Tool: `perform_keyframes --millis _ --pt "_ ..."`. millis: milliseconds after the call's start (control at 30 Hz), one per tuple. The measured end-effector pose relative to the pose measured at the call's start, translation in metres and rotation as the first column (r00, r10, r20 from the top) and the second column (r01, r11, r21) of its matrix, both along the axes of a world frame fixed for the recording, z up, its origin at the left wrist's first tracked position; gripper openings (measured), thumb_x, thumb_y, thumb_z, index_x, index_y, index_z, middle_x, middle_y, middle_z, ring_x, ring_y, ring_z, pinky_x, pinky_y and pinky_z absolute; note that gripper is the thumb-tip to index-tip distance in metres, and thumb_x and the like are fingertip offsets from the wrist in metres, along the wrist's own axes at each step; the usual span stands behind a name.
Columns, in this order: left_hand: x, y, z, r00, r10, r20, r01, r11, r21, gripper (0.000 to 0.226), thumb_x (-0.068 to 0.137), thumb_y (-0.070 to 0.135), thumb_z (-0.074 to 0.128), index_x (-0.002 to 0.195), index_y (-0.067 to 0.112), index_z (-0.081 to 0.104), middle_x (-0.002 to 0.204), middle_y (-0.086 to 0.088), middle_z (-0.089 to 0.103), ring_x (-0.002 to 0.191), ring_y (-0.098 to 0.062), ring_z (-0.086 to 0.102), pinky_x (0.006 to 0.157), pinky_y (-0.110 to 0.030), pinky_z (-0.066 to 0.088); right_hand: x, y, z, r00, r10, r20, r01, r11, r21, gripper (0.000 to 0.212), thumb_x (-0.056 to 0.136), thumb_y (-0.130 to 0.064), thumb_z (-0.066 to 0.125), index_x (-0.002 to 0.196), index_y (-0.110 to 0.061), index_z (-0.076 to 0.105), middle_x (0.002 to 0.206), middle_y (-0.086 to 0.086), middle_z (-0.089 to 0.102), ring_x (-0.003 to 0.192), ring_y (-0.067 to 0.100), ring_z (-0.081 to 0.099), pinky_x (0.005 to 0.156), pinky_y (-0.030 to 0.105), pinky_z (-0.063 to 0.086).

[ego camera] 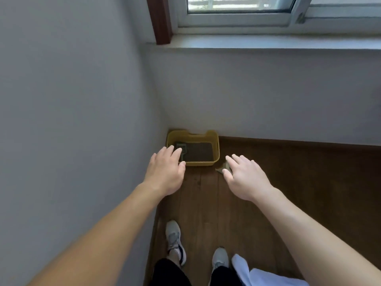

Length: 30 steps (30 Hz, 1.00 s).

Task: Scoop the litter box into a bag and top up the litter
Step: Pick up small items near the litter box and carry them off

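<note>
Left grip (165,172) and right grip (245,174) are released, fingers extended, holding nothing. Yellow litter box (198,163) sits just beyond the left grip against the far wall (268,96), long axis running left to right. Grey scoop (182,148) lies inside, partly behind that grip, head toward the wall.

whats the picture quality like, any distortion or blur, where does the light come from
Head view: wide-angle distortion slants the wall corner; daylight comes from the window, washed out in parts; the yellow litter box and the scoop in it look soft; no hard shadows on the floor.
</note>
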<state>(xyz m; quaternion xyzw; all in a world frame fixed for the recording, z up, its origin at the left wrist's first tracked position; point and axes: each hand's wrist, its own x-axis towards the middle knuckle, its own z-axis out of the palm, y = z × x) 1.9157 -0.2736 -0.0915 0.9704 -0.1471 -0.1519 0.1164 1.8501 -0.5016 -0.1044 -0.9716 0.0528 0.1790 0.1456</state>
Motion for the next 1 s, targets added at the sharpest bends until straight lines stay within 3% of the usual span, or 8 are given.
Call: perform_keyframes --millis 267,433,733,867,1000 --pt "0.100 -0.015 -0.162 0.995 -0.062 -0.078 0.068 0.995 0.075 0.052 0.104 0.040 0.031 0.154 0.026 0.029 0.163 -0.001 0.025 0.152 -0.022 0.014 0.125 -0.043 0.009 0.094 0.001 -0.149 0.994 -0.036 -0.104 0.033 0.999 -0.024 0.057 0.103 -0.048 0.025 0.154 -0.023 0.028 0.163 0.000 0.025 0.152 0.021 0.017 0.123 0.042 0.013" --pt "0.143 -0.026 -0.324 0.991 -0.068 -0.111 0.076 0.995 0.065 0.054 0.100 0.027 0.036 0.154 0.023 0.031 0.162 -0.003 0.027 0.151 -0.022 0.016 0.125 -0.041 0.008 0.145 -0.013 -0.304 0.989 0.018 -0.145 -0.019 1.000 -0.005 0.058 0.103 -0.048 0.023 0.155 -0.023 0.025 0.164 0.001 0.023 0.152 0.021 0.015 0.124 0.042 0.012" --pt "0.175 -0.039 -0.653 0.973 -0.201 -0.112 0.214 0.968 0.129 0.057 0.102 0.040 0.035 0.155 0.025 0.024 0.163 -0.001 0.023 0.151 -0.019 0.017 0.121 -0.037 0.010 0.195 -0.019 -0.624 0.962 0.236 -0.135 -0.244 0.969 -0.046 0.062 0.103 -0.047 0.023 0.157 -0.018 0.019 0.165 0.004 0.016 0.153 0.021 0.009 0.124 0.043 0.008" --pt "0.196 -0.027 -0.747 0.940 -0.334 -0.072 0.341 0.929 0.145 0.059 0.101 0.044 0.036 0.154 0.022 0.025 0.158 -0.003 0.030 0.146 -0.020 0.026 0.120 -0.037 0.018 0.207 -0.023 -0.721 0.938 0.335 -0.091 -0.343 0.936 -0.085 0.062 0.102 -0.048 0.026 0.156 -0.018 0.020 0.165 0.004 0.019 0.152 0.022 0.013 0.124 0.041 0.009" --pt "0.202 -0.026 -0.816 0.944 -0.322 -0.072 0.327 0.942 0.072 0.059 0.100 0.046 0.038 0.154 0.024 0.025 0.158 -0.002 0.030 0.145 -0.020 0.026 0.119 -0.039 0.019 0.215 -0.024 -0.784 0.924 0.378 -0.059 -0.382 0.922 -0.064 0.062 0.102 -0.048 0.029 0.156 -0.019 0.020 0.165 0.002 0.019 0.152 0.020 0.013 0.123 0.038 0.008"
